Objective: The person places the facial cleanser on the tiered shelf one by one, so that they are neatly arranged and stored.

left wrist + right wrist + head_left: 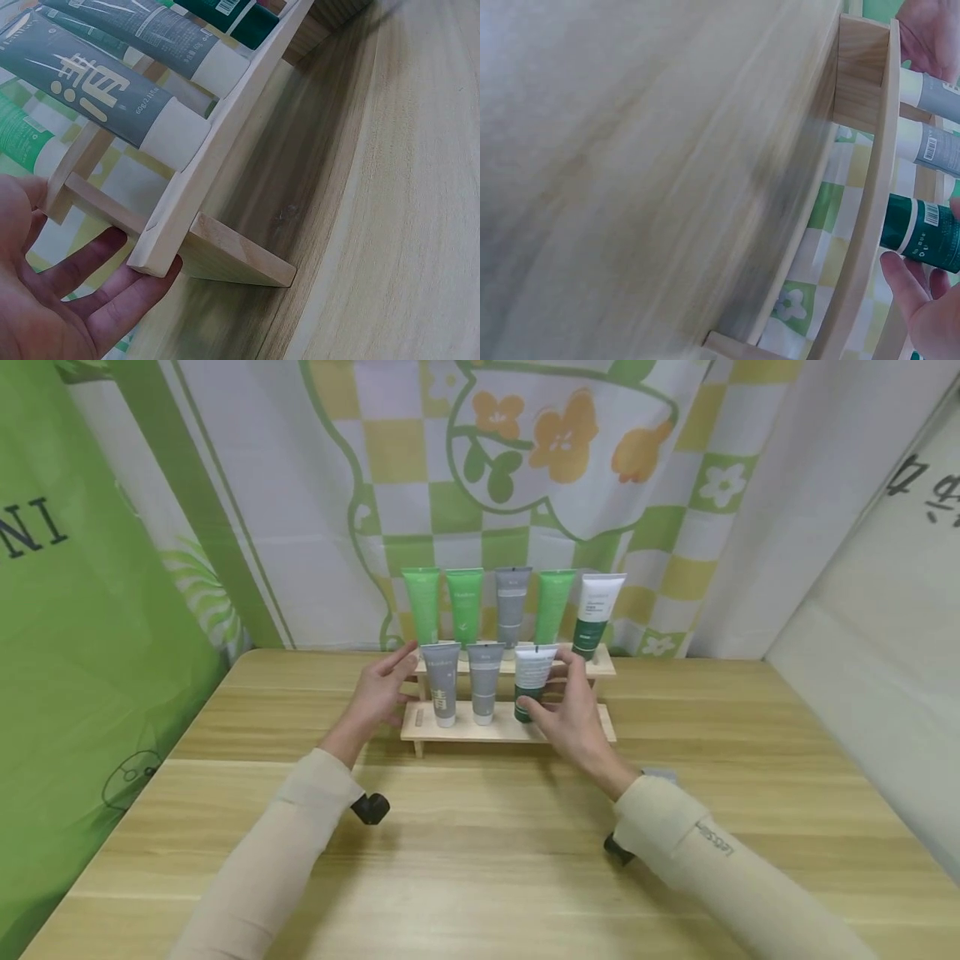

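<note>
A two-tier wooden display rack [510, 735] carries upright squeeze tubes. My right hand [573, 714] grips a white and dark green squeeze tube [534, 672] at the right of the lower tier, thumb on its front and fingers behind. In the right wrist view the tube's green cap [897, 221] is right at the shelf edge. My left hand [378, 693] is at the rack's left end. Its extended fingers [124, 307] touch the lower shelf's end, and its thumb lies by the upper shelf. Two grey tubes [441, 685] stand on the lower tier between the hands.
On the upper tier stand green tubes [465, 606], a grey tube [513, 602] and another white and green tube [597, 610]. The rack sits near the back of a wood-grain table [465, 860], before a patterned curtain [405, 477]. A small greyish object [660, 774] lies behind the right cuff.
</note>
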The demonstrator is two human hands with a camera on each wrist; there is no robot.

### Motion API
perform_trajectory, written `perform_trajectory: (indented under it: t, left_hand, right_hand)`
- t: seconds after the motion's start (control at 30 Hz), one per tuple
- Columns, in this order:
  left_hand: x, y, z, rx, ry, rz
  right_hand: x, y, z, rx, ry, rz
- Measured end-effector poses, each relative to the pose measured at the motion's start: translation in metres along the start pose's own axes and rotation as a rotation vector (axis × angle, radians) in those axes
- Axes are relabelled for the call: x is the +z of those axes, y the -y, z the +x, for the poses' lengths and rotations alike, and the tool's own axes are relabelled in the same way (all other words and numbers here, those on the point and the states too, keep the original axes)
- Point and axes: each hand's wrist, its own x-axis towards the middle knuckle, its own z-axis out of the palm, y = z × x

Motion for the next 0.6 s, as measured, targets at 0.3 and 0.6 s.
perform_trajectory:
  t: [0.3, 0.6]
  left_hand:
    - [0.0, -0.001, -0.002, 0.005, -0.012, -0.005]
    - [0.0, 0.0, -0.002, 0.019, -0.015, -0.002]
  right_hand:
    - [-0.008, -0.002, -0.004, 0.042, 0.054, 0.019]
    - [-0.031, -0.003, -0.009, 0.071, 0.072, 0.025]
